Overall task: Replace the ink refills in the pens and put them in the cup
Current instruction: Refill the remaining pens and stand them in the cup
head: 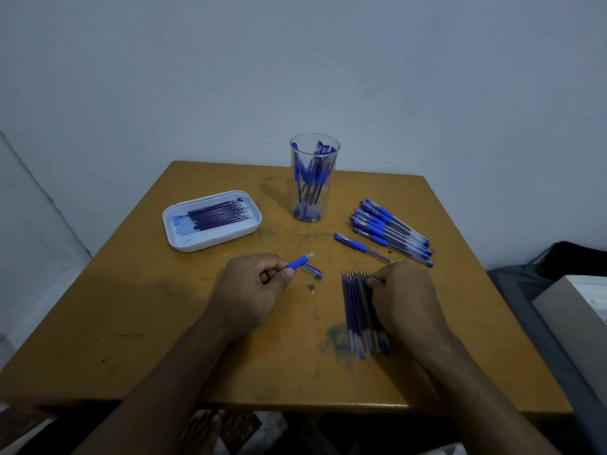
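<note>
My left hand grips a pen barrel with a blue grip, its open front end pointing up and right. A pen cap lies just behind it, and a small metal tip lies on the table below it. My right hand pinches the top of one refill in a row of several blue refills lying side by side. A clear cup at the back holds several blue pens.
A white tray at the left holds several refills. A pile of blue pens lies at the right, and a single pen lies in front of the pile. The wooden table meets the wall behind; a grey seat is at the right.
</note>
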